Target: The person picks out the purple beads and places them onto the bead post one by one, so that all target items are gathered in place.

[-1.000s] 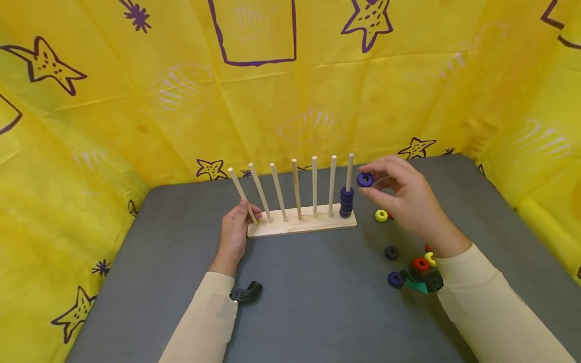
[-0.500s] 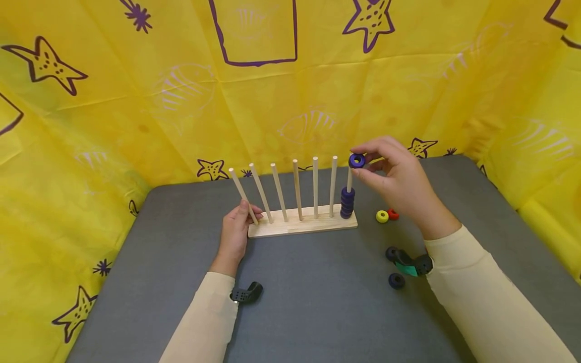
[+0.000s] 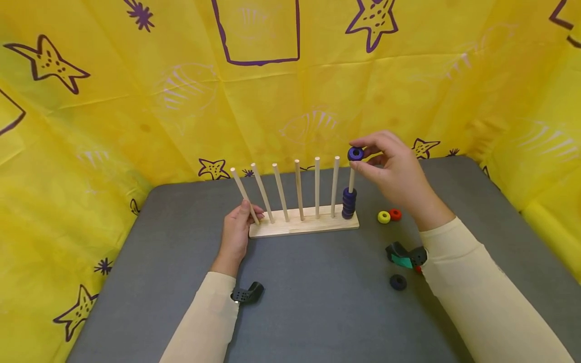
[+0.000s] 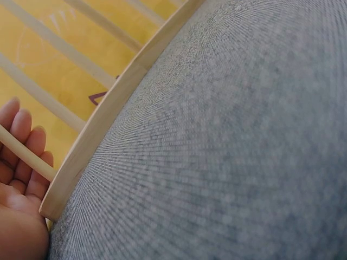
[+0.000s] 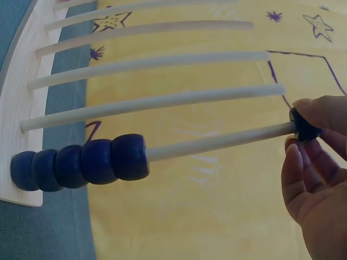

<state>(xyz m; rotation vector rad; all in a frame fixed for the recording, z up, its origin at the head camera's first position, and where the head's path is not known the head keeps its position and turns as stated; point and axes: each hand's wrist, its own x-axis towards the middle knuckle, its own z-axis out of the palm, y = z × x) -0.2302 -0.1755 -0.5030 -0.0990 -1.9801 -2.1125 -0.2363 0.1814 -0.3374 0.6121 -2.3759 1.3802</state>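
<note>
A wooden peg rack [image 3: 305, 227] stands on the grey table, a row of upright pegs along its base. My left hand [image 3: 234, 231] holds its left end, thumb against the end peg and fingers behind it. Several dark blue rings [image 3: 349, 203] are stacked at the bottom of the rightmost peg. Between thumb and fingertips, my right hand [image 3: 398, 176] pinches another blue ring [image 3: 356, 154] at that peg's top. The right wrist view shows this ring [image 5: 304, 128] at the peg's tip, its hole in line with the peg [image 5: 222, 141].
Right of the rack lie a yellow ring [image 3: 383, 217] and a red ring [image 3: 395, 215], side by side. Nearer lies a dark ring [image 3: 398, 282], with part of a red one [image 3: 418, 269] showing beside the right wrist strap. Yellow patterned cloth [image 3: 254, 111] hangs behind the table.
My right hand has carried the blue ring up and left, from beside the rightmost peg to its top. My left hand stays at the rack's left end.
</note>
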